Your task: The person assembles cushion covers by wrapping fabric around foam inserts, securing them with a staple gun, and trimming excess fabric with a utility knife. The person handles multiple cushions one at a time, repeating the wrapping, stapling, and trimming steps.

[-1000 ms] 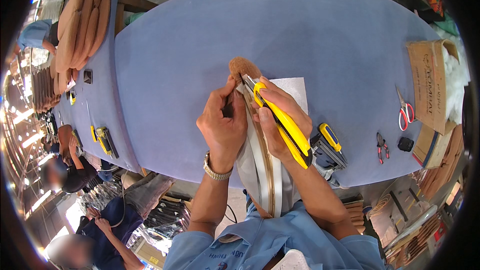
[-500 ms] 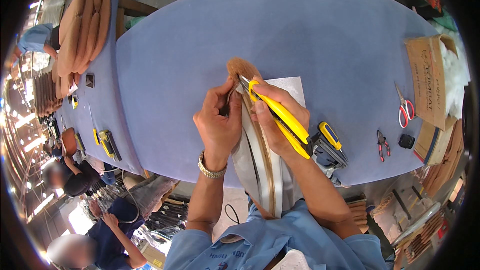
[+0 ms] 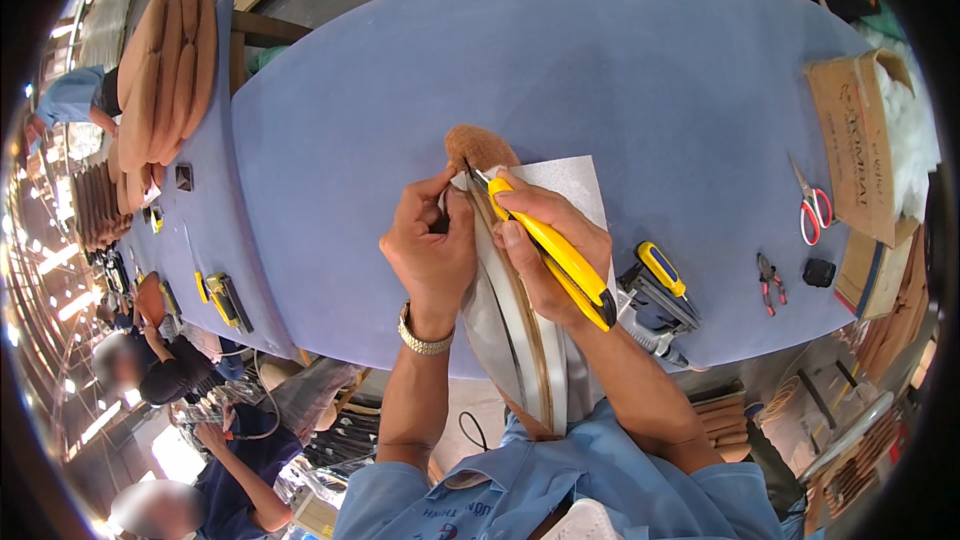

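A long padded piece covered in brown fabric (image 3: 484, 144) lies in front of me, its brown rounded end pointing away. Its near length shows a white side strip (image 3: 495, 290) and a narrow wood-brown strip running towards my body. My left hand (image 3: 430, 240) is closed at the far end, thumb and fingers pinching the fabric edge. In my right hand (image 3: 555, 240) is a yellow utility knife (image 3: 560, 258), held slanting like a pen. The knife's blade tip meets the piece beside my left fingertips. A pale sheet (image 3: 572, 180) lies under the right hand.
Right of my hands lie a grey staple gun (image 3: 655, 305), a yellow-handled screwdriver (image 3: 660, 268), pliers (image 3: 770, 285), red-handled scissors (image 3: 813, 210) and a small black box (image 3: 818, 272). A cardboard box (image 3: 850, 145) with white stuffing stands far right. Brown cushions (image 3: 170, 80) are stacked at left; people work nearby.
The view has shifted slightly. My right hand has drawn the knife a little nearer and leftward, and more of the brown end shows. My left hand keeps its pinch.
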Action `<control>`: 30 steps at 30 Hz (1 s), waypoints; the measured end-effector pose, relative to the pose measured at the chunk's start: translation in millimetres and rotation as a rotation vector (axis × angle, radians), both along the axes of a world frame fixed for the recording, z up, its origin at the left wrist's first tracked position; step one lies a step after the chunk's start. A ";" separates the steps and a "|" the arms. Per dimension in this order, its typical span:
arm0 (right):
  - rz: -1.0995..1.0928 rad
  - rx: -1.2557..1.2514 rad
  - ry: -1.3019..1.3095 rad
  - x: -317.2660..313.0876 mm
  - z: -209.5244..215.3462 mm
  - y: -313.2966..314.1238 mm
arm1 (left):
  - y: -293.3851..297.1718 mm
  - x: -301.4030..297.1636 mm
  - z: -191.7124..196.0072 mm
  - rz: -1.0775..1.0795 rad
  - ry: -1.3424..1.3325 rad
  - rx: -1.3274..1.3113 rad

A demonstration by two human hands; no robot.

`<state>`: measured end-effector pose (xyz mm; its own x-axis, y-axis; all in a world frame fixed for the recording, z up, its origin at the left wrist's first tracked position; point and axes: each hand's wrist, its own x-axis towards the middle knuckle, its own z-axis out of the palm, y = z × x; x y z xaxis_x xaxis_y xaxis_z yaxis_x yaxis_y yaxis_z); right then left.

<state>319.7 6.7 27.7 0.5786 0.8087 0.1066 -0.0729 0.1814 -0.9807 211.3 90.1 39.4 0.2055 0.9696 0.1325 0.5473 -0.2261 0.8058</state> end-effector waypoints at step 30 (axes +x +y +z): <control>-0.055 0.018 -0.134 -8.5 8.3 -1.5 | 42.9 -4.6 49.5 -0.381 0.409 0.026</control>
<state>311.2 5.2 36.0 0.6020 0.7732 0.1996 0.0688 0.1989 -0.9776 206.7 133.0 88.8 0.5807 0.8140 -0.0086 0.6895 -0.4862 0.5368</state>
